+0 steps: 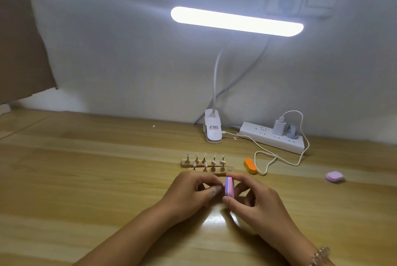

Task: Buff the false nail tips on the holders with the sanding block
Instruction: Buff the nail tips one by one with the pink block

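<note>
My right hand [255, 198] pinches a small pink and purple sanding block [229, 186] between thumb and fingers, just above the wooden desk. My left hand [193, 190] faces it, its fingertips pinched together against the block's left side; whatever they hold is too small and too hidden to make out. Right behind my hands stand two rows of metal holders [205, 163] with false nail tips on wooden bases. The front base is partly hidden by my fingers.
An orange sanding block [250, 166] lies to the right of the holders, a pink one [334, 177] far right. A clip lamp [212, 129] and a white power strip [272, 138] with a looping cable sit at the back. Cardboard [21, 46] leans at the left wall.
</note>
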